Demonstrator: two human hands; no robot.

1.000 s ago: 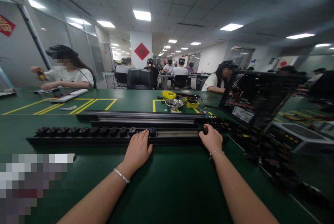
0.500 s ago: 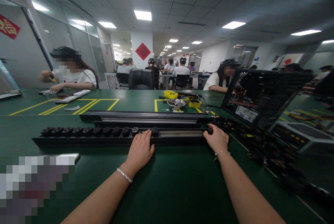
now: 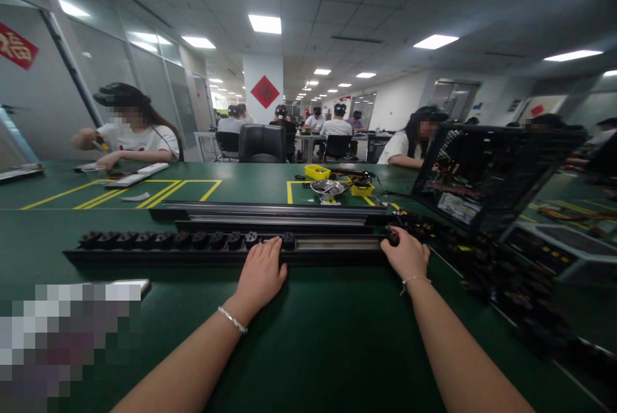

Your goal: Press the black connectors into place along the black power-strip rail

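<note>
A long black rail [image 3: 332, 257] lies across the table in front of me, with a row of black socket-like modules [image 3: 164, 241] set along its left part. My left hand [image 3: 260, 272] rests over the rail's middle, fingers together across its top and the thumb on the near side. Its fingertips come close to a single black module [image 3: 288, 241] in the channel. At the rail's right end, my right hand [image 3: 407, 254] pinches a small round black module [image 3: 393, 236], partly hidden by the fingers. Between the hands, the rail's pale inner channel [image 3: 342, 243] shows.
More black rails [image 3: 279, 212] lie just behind. Piled black parts [image 3: 511, 278] spread at right, beside an open computer case [image 3: 482, 175]. A metal bowl [image 3: 326, 188] and a yellow bin [image 3: 317, 172] stand farther back. A person [image 3: 137, 124] works at the far left.
The camera view has shifted slightly. My right hand stays at the rail's right end with the round module, turned a little. The left hand keeps its place on the rail.
</note>
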